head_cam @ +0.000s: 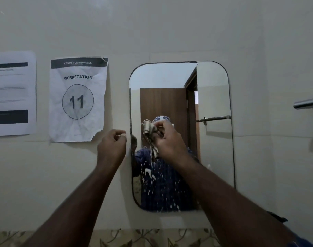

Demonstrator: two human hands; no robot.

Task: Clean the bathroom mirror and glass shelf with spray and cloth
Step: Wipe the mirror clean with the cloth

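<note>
A rounded-corner mirror (214, 90) hangs on the pale wall. White spray droplets (152, 175) speckle and run down its lower half. My right hand (170, 139) grips a bunched striped cloth (148, 130) and holds it against the glass around mid-height, left of centre. My left hand (113, 145) is raised beside the mirror's left edge, fingers curled with thumb and fingertips together and nothing visible in them. No spray bottle or glass shelf is in view. The mirror reflects a person in a blue shirt and a brown door.
Two printed sheets are taped to the wall left of the mirror, the nearer one a workstation sign (78, 100). A metal handle (307, 103) juts in from the right edge. A patterned tile band (134, 237) runs along the bottom.
</note>
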